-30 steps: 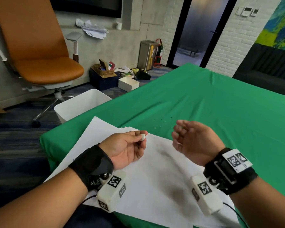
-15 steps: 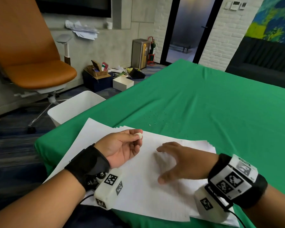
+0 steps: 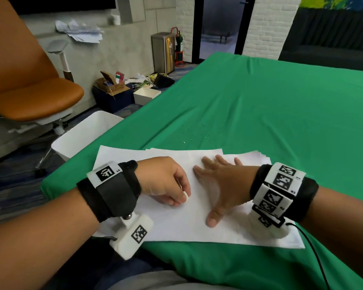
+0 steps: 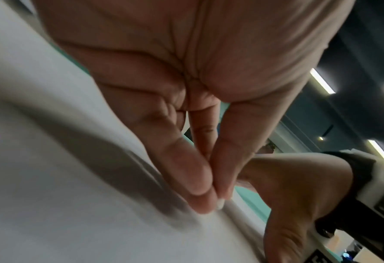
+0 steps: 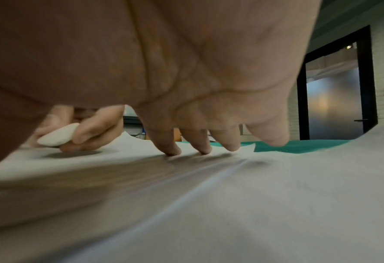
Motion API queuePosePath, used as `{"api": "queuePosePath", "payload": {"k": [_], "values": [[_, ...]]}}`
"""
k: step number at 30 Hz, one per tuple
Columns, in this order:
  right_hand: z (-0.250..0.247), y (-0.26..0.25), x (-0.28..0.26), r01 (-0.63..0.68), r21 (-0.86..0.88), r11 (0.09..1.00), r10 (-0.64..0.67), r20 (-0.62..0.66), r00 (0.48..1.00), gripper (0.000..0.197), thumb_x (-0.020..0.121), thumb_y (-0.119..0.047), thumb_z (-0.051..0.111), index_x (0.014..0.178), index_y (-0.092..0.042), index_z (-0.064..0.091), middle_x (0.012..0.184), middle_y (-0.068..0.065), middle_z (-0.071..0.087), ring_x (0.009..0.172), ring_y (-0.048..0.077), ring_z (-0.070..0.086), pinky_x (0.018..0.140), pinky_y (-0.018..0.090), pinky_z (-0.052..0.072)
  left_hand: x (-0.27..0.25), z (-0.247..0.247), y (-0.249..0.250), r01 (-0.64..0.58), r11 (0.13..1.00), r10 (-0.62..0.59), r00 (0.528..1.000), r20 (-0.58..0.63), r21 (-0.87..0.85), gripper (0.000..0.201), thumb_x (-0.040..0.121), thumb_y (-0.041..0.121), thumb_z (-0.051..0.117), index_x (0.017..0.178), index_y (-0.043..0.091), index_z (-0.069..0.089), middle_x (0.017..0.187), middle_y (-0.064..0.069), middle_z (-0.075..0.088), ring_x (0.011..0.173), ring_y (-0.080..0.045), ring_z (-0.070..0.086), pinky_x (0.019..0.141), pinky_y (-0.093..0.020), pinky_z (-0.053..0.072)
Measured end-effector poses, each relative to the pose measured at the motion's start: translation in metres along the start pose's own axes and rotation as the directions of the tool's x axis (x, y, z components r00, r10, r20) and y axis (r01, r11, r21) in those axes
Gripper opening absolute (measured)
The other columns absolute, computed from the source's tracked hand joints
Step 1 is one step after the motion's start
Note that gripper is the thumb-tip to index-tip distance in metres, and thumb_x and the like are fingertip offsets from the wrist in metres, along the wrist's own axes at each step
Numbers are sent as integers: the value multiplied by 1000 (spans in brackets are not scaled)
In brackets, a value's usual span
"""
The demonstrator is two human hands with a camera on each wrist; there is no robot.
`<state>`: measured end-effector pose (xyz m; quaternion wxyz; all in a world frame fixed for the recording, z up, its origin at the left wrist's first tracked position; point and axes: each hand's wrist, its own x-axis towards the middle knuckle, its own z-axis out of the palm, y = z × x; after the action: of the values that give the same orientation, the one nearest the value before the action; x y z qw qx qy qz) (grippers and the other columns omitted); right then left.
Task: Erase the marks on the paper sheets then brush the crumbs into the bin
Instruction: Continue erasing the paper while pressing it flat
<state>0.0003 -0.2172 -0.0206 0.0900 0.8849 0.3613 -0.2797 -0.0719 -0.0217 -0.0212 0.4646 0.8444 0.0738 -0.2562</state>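
Observation:
A stack of white paper sheets [image 3: 197, 225] lies on the green tablecloth [image 3: 281, 114] near the front edge. My left hand [image 3: 166, 185] pinches a small white eraser [image 3: 186, 196] between thumb and fingers, its tip down on the top sheet [image 4: 51, 178]; the eraser [image 5: 58, 136] also shows in the right wrist view. My right hand [image 3: 220, 183] lies flat on the paper with fingers [image 5: 170, 147] spread, pressing the sheet [image 5: 231, 204] down. Small white crumbs [image 3: 197, 135] are scattered on the cloth beyond the paper. No marks on the sheet can be made out.
A white bin [image 3: 86, 135] stands on the floor beside the table's left edge. An orange office chair [image 3: 29, 97] is farther left. Boxes and clutter [image 3: 117, 88] sit on the floor behind, with a steel trash can [image 3: 162, 52] by the wall.
My left hand turned palm down and lowered the eraser onto the sheet. My right hand came down from the air and flattened on the paper.

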Motion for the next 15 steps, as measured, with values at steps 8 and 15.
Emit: {"api": "queuePosePath", "payload": {"k": [8, 15], "values": [[-2, -2, -4, -10, 2, 1000, 10, -50, 999, 132, 53, -81, 82, 158, -31, 21, 157, 2, 27, 139, 29, 39, 111, 52, 43, 10, 8, 13, -29, 993, 33, 999, -30, 115, 13, 84, 6, 80, 94, 8, 74, 80, -16, 77, 68, -19, 69, 81, -37, 63], [3, -1, -11, 1, -74, 997, -4, -30, 1000, 144, 52, -84, 81, 163, -26, 10, 169, -1, 11, 154, 27, 22, 119, 55, 33, 9, 18, 13, -55, 975, 59, 998, -11, 216, 3, 85, 7, 79, 86, 7, 76, 74, -10, 77, 68, -18, 73, 73, -31, 63]]}}
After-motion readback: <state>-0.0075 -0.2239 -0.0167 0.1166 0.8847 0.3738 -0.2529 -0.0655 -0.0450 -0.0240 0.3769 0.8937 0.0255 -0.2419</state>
